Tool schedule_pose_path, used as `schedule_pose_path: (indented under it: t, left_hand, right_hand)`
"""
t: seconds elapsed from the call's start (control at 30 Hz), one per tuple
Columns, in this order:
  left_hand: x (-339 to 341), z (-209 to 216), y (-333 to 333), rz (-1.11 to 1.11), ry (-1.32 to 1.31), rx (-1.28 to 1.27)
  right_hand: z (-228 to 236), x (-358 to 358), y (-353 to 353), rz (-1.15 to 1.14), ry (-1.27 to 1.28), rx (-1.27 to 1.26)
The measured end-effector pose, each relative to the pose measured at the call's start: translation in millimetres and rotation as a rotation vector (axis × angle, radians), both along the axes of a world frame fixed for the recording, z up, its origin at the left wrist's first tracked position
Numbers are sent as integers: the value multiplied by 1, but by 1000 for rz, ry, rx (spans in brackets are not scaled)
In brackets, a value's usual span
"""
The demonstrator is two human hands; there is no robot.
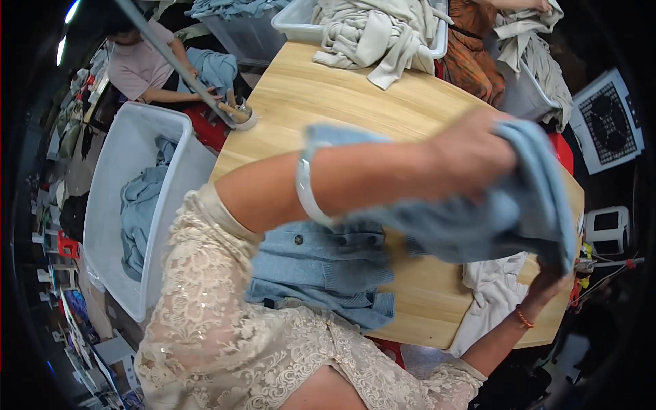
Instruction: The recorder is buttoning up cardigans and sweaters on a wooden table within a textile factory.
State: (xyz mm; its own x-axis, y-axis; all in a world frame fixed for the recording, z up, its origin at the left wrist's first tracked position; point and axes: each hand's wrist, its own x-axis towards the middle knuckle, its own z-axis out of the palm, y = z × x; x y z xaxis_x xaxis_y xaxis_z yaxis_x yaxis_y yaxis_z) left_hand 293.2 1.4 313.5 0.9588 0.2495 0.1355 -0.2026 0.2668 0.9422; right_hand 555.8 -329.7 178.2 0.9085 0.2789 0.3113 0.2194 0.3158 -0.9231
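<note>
A light blue knitted garment (451, 225) hangs stretched in the air over the right side of the table, smeared by motion. My left hand (475, 147), its arm reaching across to the right and wearing a pale bangle (305, 184), is closed round the garment's upper part. Lower down, my right hand (547, 283) grips the right end of the same cloth; its fingers are partly covered. A blue buttoned cardigan (314, 263) lies on the wooden table (301, 89) close to my body. Whether it joins the raised cloth, I cannot tell.
An off-white garment (492, 301) lies by my right forearm. To the left stands a white bin (181, 147) with blue knitwear. A tub (290, 24) of cream knitwear is at the far edge. A pot of tools (242, 116) sits far left, near a seated person (140, 65).
</note>
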Motion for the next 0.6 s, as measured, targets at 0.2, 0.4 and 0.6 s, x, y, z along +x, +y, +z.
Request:
schedule_pose_path:
  t: [0.2,0.4,0.6]
  left_hand:
    - [-56,53,-60,192,-516,-594]
    - [-217,-11,-43,626,-288,730]
    - [-349,-117,-42,738,-314,-488]
  right_hand:
    - [90,-29,91,260,-177,102]
    - [91,-144,241,653,-490,-134]
    - [-11,-291,307,1008,-424,-540]
